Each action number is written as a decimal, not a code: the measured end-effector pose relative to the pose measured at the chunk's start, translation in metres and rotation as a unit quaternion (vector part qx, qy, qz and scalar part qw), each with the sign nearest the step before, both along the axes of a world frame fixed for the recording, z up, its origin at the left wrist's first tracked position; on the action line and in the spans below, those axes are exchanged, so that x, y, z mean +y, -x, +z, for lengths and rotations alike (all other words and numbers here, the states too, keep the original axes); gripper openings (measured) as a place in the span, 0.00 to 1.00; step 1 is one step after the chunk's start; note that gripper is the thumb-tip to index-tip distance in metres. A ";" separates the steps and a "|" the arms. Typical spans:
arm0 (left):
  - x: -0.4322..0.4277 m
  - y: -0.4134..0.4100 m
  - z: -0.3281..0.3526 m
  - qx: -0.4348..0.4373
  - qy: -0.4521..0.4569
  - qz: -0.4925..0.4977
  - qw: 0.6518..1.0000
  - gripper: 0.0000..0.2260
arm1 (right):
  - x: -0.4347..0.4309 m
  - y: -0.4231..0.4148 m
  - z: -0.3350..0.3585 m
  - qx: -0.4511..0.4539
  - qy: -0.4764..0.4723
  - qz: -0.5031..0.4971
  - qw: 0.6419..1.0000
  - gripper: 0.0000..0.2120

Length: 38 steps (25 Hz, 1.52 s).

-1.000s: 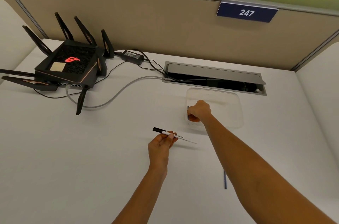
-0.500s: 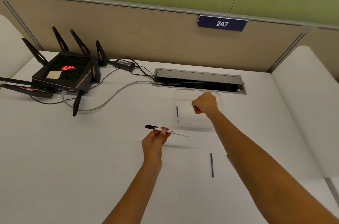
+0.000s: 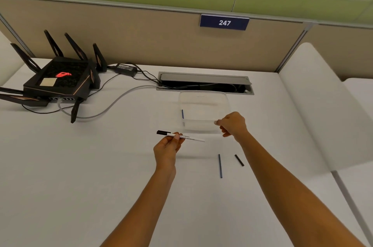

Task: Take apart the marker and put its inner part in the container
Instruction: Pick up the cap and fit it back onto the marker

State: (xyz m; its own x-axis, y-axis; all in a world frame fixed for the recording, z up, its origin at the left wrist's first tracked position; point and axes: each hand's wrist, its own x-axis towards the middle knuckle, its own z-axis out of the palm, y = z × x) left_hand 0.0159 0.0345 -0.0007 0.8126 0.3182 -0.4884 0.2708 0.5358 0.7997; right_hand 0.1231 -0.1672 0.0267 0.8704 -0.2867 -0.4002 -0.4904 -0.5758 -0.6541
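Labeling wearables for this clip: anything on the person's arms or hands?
Nothing visible. Both forearms are bare up to the frame edge, with no sleeves in view. The left hand and right hand show no gloves, rings, watch or wristband.

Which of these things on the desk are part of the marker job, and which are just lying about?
Job: marker in left hand; right hand; clear container with blue piece inside; blue stick and black piece on desk.

Lying about: router, power adapter, cables, number sign.

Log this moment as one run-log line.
left hand: holds marker | right hand: empty, at container rim | blue inner part: inside container
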 end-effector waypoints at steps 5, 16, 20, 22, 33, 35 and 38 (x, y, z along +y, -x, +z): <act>-0.005 0.012 -0.002 0.010 0.003 0.000 1.000 0.08 | -0.010 0.054 -0.039 0.079 0.038 0.024 0.996 0.11; -0.012 0.022 -0.002 0.022 0.001 -0.002 1.000 0.09 | -0.005 0.101 -0.074 0.082 0.172 0.125 0.974 0.15; -0.010 0.022 -0.001 0.020 0.005 0.006 1.000 0.10 | -0.001 0.099 -0.077 0.078 0.175 0.138 0.972 0.13; -0.007 0.022 -0.001 0.020 0.005 0.009 1.000 0.10 | -0.001 0.098 -0.078 0.077 0.172 0.139 0.972 0.13; -0.001 0.016 0.000 0.029 0.043 0.016 0.999 0.09 | 0.001 0.103 -0.048 -0.016 0.004 0.103 0.995 0.03; 0.000 0.014 0.001 0.035 0.061 0.016 0.997 0.07 | -0.001 0.104 -0.034 -0.059 -0.036 0.094 0.993 0.04; 0.000 0.010 0.003 0.048 0.099 0.016 0.994 0.03 | -0.005 0.106 -0.015 -0.095 -0.087 0.079 0.989 0.05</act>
State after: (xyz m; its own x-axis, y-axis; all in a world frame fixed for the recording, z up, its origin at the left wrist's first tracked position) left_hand 0.0064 0.0344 0.0019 0.7498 0.2336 -0.6191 0.3210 0.6897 0.6490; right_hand 0.0172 -0.1719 0.0115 0.9628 -0.0826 -0.2571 -0.2628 -0.5054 -0.8219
